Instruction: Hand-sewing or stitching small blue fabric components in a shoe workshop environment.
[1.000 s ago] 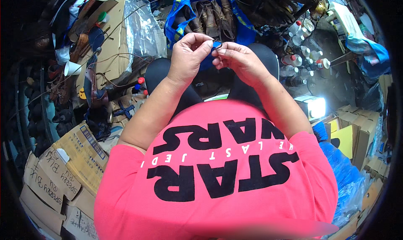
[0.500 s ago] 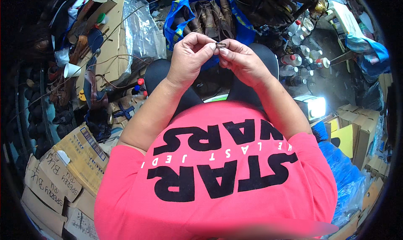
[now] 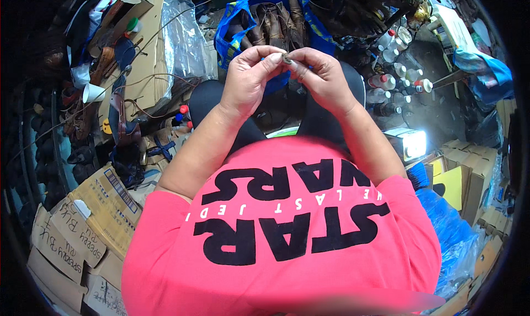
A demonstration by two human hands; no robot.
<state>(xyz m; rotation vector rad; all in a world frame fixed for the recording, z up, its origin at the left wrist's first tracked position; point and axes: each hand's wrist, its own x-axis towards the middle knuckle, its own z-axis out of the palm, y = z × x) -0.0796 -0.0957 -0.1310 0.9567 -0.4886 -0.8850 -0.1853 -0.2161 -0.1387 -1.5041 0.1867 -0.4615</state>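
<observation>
Both my hands meet above my knees, in front of a blue bag (image 3: 225, 37). Between the fingertips is a small dark brown piece (image 3: 286, 59), too small to make out its kind. My left hand (image 3: 247, 79) pinches its near end between thumb and index finger. From the other side my right hand (image 3: 324, 79) has thumb and index fingertips closed at the piece's edge. Several brown leather shoe-shaped pieces (image 3: 274, 29) stand packed in the bag, just beyond my hands.
Several plastic bottles (image 3: 381, 95) stand on the floor to the right, near a lit lamp (image 3: 413, 145). Cardboard boxes (image 3: 66, 236) lie at the lower left. Clear plastic sheeting (image 3: 182, 45) covers cardboard at the upper left. Blue plastic (image 3: 450, 227) lies at the right.
The small brown piece has turned from lying crosswise to a more upright slant between my fingertips. My right fingers have shifted slightly; the left hand stays nearly in place.
</observation>
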